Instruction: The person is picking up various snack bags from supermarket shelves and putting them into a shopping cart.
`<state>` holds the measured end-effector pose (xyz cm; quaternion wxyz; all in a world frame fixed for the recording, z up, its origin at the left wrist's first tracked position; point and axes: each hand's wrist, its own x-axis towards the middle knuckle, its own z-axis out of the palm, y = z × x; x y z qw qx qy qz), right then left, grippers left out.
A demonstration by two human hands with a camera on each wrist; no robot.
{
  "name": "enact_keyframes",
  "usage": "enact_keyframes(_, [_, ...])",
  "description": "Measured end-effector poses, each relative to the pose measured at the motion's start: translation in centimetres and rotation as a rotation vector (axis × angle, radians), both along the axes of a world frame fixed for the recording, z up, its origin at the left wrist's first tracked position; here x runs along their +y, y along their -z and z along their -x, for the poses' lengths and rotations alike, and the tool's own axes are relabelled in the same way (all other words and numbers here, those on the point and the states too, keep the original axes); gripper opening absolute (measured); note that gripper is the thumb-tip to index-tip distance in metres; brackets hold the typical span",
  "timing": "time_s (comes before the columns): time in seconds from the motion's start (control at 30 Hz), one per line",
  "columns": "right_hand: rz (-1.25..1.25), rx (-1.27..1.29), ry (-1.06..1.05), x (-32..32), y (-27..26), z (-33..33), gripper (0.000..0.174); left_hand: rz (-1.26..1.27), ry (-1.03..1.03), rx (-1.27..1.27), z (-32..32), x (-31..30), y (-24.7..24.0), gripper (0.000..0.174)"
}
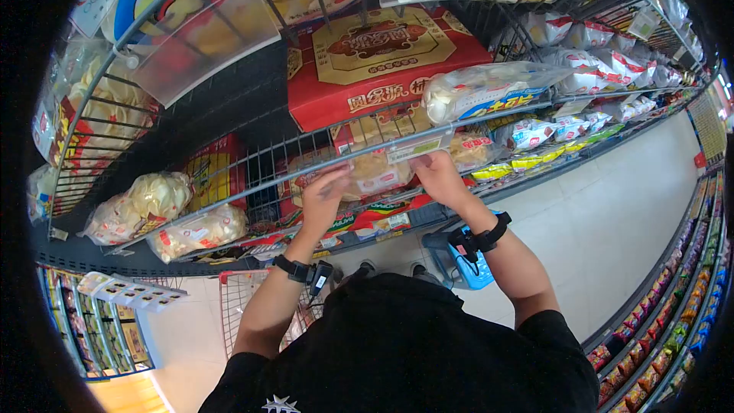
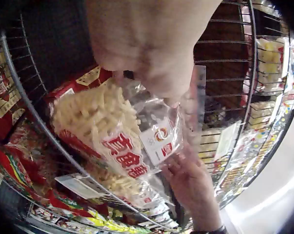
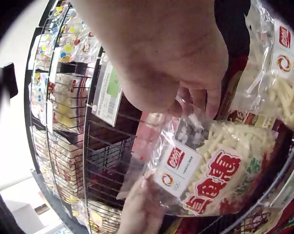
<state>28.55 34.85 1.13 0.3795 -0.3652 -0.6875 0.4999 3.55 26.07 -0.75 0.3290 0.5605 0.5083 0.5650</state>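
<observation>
Snack bag (image 3: 234, 165) between the hands (image 1: 325, 191) (image 1: 442, 178), box (image 1: 390, 50) beyond, packets (image 1: 589, 65) right.

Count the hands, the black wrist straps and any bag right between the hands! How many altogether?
Left hand plus right hand: 2
Left strap plus right strap: 2
Clear bag with red lettering: 1
Total: 5
</observation>
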Motion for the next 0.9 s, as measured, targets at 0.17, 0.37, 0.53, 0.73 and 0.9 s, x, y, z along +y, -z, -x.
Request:
enact_keyframes(0.17, [-0.048,-0.265,0.021,0.9,-0.8,-3.5,0.029,0.135,0.214,0.281,2.1,1.0,3.6,0.02])
enact_keyframes(0.37, [-0.532,-0.707,0.017,2.5,-3.1,-8.0,0.048,0.101,0.217,0.348,3.3,1.5,1.5,0.022])
enact_keyframes(0.53, [-0.593,-0.742,-0.124,3.7,-0.9,-9.6,0.053,0.294,0.293,0.355,4.3,1.8,0.4,0.027])
enact_keyframes(0.73, [-0.702,-0.76,-0.184,5.4,1.0,-10.9,0.027,0.496,0.247,0.622,3.3,1.4,-4.0,0.028])
enact_keyframes(0.9, [-0.806,-0.74,-0.017,6.7,1.7,-10.8,0.014,0.563,0.211,1.027,-2.6,1.7,-9.5,0.048])
